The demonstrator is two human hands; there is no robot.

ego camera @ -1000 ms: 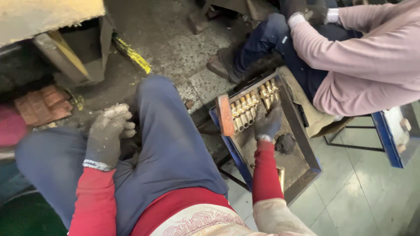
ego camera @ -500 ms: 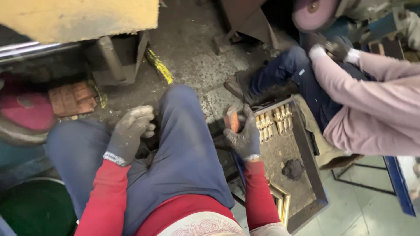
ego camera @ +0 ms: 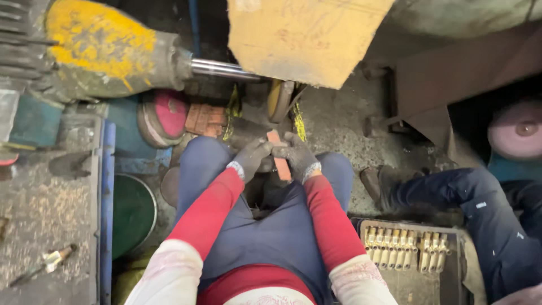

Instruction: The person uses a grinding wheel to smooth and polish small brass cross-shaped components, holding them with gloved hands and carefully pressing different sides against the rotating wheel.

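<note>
My left hand (ego camera: pixel 252 156) and my right hand (ego camera: pixel 299 156), both in grey work gloves, hold a flat reddish-brown bar (ego camera: pixel 279 164) between them, above my knees. The bar's far end points at a small wheel (ego camera: pixel 276 99) on a steel shaft (ego camera: pixel 217 69) just in front of my hands. Whether the bar touches the wheel I cannot tell. A yellow cardboard guard (ego camera: pixel 302 36) hangs over the wheel.
A tray (ego camera: pixel 416 282) with rows of brass-coloured parts (ego camera: pixel 402 249) stands by my right leg. Another person's legs in dark blue trousers (ego camera: pixel 474 203) are at the right, near a pink wheel (ego camera: pixel 516 130). A yellow-grey motor housing (ego camera: pixel 101 48) and a green bucket (ego camera: pixel 132 212) are at left.
My right hand lifted the reddish bar from the tray and brought it forward between my knees. My left hand left my thigh and joined it on the bar. The view swung left toward the machine.
</note>
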